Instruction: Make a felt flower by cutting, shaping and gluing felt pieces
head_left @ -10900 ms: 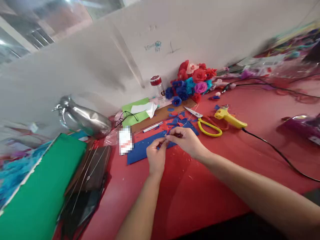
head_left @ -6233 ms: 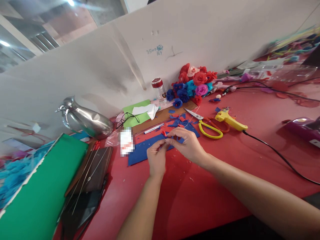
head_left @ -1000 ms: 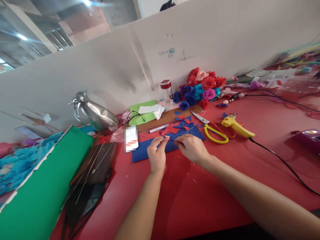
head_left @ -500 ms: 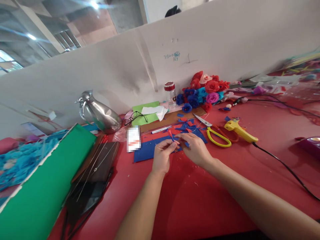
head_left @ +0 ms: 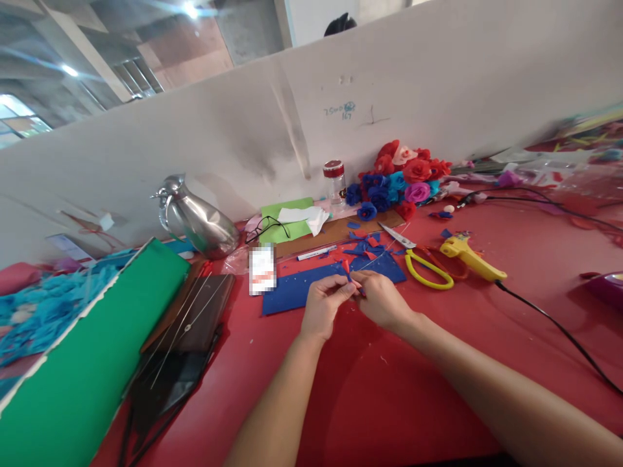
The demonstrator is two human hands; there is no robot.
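My left hand (head_left: 324, 306) and my right hand (head_left: 384, 300) meet fingertip to fingertip over the red table (head_left: 389, 389). Between them they pinch a small rolled red and blue piece (head_left: 349, 274) on a thin wire (head_left: 377, 255) that runs up to the right. Just behind the hands lies a blue felt sheet (head_left: 311, 285) with several red and blue scraps (head_left: 363, 245) scattered on it.
Yellow-handled scissors (head_left: 424, 267) and a yellow glue gun (head_left: 470, 255) with a black cord (head_left: 559, 327) lie to the right. A pile of fabric roses (head_left: 396, 178), a red-capped jar (head_left: 335, 181), a steel jug (head_left: 197, 217) and green sheets (head_left: 87, 363) stand along the back and left.
The view has drifted, so everything sits a little further right. My hands have closed together on the small piece, fingertips now touching.
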